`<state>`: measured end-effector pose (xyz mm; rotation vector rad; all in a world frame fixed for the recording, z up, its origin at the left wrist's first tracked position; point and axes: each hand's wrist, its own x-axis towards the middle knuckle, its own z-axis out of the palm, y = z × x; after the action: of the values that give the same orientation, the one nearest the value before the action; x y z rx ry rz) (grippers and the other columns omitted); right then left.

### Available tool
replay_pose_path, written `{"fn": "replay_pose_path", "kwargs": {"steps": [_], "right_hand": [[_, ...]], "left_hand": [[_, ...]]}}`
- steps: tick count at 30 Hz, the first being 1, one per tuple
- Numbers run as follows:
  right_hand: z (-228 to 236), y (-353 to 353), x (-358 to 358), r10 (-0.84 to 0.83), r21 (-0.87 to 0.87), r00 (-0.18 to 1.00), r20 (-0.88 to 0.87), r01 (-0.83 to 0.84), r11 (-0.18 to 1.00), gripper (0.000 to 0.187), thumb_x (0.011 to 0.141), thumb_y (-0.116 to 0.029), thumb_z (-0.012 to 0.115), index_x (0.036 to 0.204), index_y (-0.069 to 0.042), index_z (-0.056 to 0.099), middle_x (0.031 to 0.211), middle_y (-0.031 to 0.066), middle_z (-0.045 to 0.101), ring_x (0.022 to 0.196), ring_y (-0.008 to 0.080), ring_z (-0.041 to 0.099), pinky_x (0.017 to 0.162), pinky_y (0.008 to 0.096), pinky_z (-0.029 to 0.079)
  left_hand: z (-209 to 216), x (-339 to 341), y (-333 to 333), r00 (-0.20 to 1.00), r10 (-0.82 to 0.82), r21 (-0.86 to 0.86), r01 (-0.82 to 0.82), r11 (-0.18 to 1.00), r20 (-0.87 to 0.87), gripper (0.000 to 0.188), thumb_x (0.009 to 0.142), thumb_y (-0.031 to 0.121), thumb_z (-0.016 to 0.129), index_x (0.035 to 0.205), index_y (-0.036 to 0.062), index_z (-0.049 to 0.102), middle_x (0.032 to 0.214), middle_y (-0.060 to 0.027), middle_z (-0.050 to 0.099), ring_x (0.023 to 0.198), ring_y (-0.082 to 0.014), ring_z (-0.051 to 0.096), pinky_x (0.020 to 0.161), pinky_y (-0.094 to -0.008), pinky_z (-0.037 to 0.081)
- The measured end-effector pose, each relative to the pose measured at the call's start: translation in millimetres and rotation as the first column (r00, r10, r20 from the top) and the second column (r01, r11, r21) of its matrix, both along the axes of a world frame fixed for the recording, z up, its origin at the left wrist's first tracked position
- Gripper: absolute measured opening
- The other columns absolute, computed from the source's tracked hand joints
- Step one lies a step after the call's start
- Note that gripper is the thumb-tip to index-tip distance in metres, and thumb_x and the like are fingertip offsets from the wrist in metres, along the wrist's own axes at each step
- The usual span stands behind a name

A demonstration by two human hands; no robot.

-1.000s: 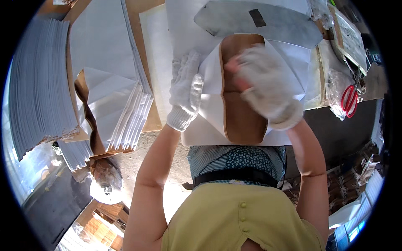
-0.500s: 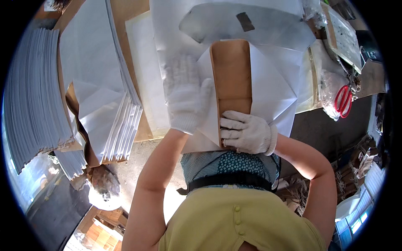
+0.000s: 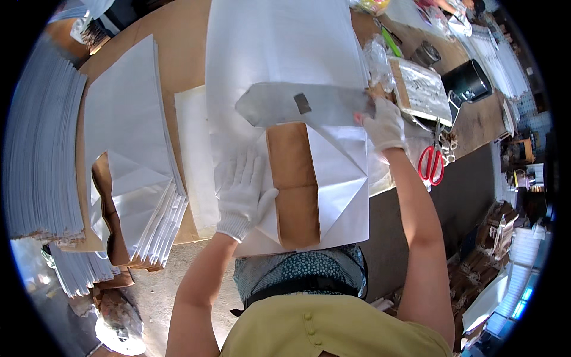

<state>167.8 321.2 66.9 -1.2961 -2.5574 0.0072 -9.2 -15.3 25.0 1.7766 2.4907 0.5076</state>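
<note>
Touching grey sheet (image 3: 326, 107), seemingly, right hand (image 3: 386, 123), fingers (image 3: 369, 122) partly hidden

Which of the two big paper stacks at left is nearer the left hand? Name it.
The right stack, with brown showing at its folded end; the leftmost stack lies farther from the left hand.

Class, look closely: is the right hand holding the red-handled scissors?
No, the right hand is at the end of the grey sheet, apart from the scissors.
</note>
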Motion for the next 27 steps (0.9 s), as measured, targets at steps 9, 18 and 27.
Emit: {"fn": "replay_pose_path", "kwargs": {"steps": [9,18,27], "right_hand": [[22.3,-1.0,121.5,-0.295,-0.593,0.553,-0.779,-0.499,0.632,0.031,0.1,-0.008,0.067,0.13,0.003,0.065,0.108,0.0039,0.072,0.098,0.0066,0.066,0.087,0.0221,0.052],[-3.3,-85.8,80.0,-0.202,-0.808,0.941,-0.272,-0.109,0.578,0.038,0.088,-0.003,0.079,0.124,0.001,0.067,0.103,0.0034,0.069,0.088,0.009,0.063,0.078,0.0259,0.051],[-27.3,-89.3,62.8,-0.021,-0.623,0.981,-0.195,-0.107,0.775,0.03,0.079,-0.01,0.084,0.104,0.0,0.071,0.099,0.0089,0.069,0.094,0.0217,0.063,0.086,0.0367,0.052]], "left_hand": [[-6.1,10.9,-61.1,0.992,0.125,0.005,-0.125,0.992,0.026,0.064,0.099,0.033,0.063,0.15,-0.0035,0.05,0.156,-0.0237,0.051,0.145,-0.0426,0.049,0.123,-0.0535,0.037],[5.0,-34.8,-78.7,0.916,-0.053,0.215,-0.037,0.976,0.399,0.044,0.083,0.01,0.084,0.125,0.0113,0.071,0.116,-0.0154,0.069,0.104,-0.0335,0.07,0.094,-0.0425,0.058],[-12.2,-71.9,-85.0,0.797,-0.272,0.255,0.153,0.955,0.54,0.03,0.081,0.0,0.085,0.107,0.0085,0.073,0.103,-0.0104,0.07,0.085,-0.0236,0.073,0.072,-0.0324,0.061]]}}
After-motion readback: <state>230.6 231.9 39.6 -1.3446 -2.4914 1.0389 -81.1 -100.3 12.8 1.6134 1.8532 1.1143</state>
